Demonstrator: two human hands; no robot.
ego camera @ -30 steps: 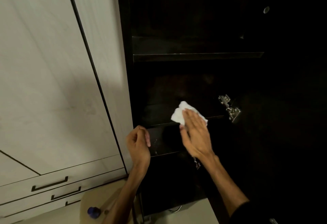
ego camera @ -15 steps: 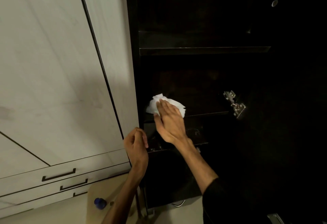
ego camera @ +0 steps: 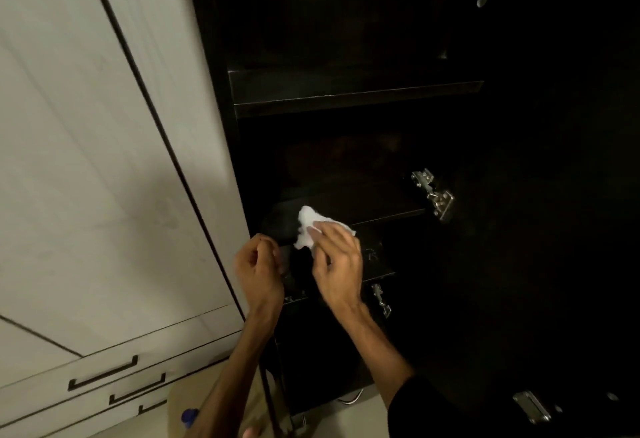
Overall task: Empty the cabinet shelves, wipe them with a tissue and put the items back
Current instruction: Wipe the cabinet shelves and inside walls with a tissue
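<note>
A dark open cabinet fills the right half of the view, its shelves bare. My right hand [ego camera: 336, 264] presses a crumpled white tissue [ego camera: 310, 228] flat against the front left part of the middle shelf [ego camera: 381, 209]. My left hand [ego camera: 258, 271] hovers curled into a loose fist just left of it, near the cabinet's left side wall, with nothing visible in it. An upper shelf [ego camera: 346, 91] sits above, empty and dim. A lower shelf edge [ego camera: 377, 273] lies under my right wrist.
Pale closed doors [ego camera: 104, 160] stand to the left, with drawers and dark handles [ego camera: 104, 373] below. Metal hinges [ego camera: 434, 197] stick out on the cabinet's right side. A blue bottle cap [ego camera: 189, 415] shows on a beige surface near the floor.
My right hand slid the tissue along the middle shelf from the right to the left end, then drew it a little back toward the front edge. My left hand stayed curled beside it.
</note>
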